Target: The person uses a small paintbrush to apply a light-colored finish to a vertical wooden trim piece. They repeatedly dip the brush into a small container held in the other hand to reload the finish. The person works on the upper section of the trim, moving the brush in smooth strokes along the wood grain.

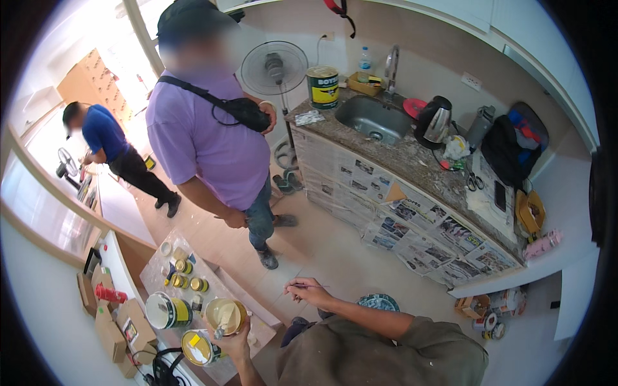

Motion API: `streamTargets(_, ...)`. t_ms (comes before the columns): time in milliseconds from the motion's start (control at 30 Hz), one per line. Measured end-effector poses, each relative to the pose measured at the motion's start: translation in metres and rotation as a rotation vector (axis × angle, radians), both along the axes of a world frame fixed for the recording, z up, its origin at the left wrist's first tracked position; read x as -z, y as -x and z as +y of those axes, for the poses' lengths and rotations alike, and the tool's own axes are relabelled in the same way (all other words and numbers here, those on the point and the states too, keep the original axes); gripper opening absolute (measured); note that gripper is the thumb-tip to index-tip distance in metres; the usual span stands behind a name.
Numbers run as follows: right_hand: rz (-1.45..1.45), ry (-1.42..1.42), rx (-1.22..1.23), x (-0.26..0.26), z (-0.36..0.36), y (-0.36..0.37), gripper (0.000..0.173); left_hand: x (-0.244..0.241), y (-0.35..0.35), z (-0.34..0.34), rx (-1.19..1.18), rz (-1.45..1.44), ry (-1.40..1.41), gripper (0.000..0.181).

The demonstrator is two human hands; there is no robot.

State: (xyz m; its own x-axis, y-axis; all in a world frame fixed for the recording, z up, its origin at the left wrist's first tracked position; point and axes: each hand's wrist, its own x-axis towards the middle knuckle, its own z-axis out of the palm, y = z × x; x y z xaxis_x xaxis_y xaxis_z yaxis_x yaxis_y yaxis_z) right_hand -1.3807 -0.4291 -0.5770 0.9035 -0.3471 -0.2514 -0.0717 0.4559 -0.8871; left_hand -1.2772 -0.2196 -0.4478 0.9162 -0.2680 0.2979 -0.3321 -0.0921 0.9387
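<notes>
My left hand (237, 343) grips a round container of cream paint (233, 309), held tilted toward me above the edge of a low work table (258, 309). Across its mouth is a paint-covered piece (219, 333), perhaps a brush or putty knife; which one I cannot tell. A thin stick-like tool (309, 286), probably a fine paintbrush, lies between the fingers of my right hand (309, 293), apart from the container. Beside my left hand stand an open paint can (161, 311) and a can with a yellow-rimmed lid (197, 348). Several small tins (183, 266) sit farther up the table.
A person in a purple shirt (207, 144) stands close ahead; another person in blue (104, 132) is farther left. Right is a newspaper-covered counter (333, 188) with a sink (376, 118), kettle (433, 123) and Boysen can (322, 89). A paint-smeared bucket (379, 302) stands near my right forearm.
</notes>
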Motion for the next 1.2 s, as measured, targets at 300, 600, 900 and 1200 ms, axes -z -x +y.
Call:
streamTargets(300, 0.087, 0.040, -0.017, -0.022, -0.008, 0.005, 0.022, -0.002, -0.022, 0.000, 0.032, 0.002, 0.068, 0.078)
streamTargets(600, 0.018, 0.234, -0.387, -0.014, -0.020, -0.026, 0.022, -0.012, -0.025, 0.011, -0.214, -0.043, 0.121, 0.076)
streamTargets(900, -0.080, 0.610, -0.767, -0.045, 0.020, -0.134, 0.032, -0.005, -0.047, 0.016, -0.360, -0.017, 0.127, 0.076)
streamTargets(1200, -0.021, 0.791, -0.592, -0.018, -0.020, -0.181, 0.031, 0.004, -0.151, -0.038, -0.263, 0.016, 0.073, 0.077)
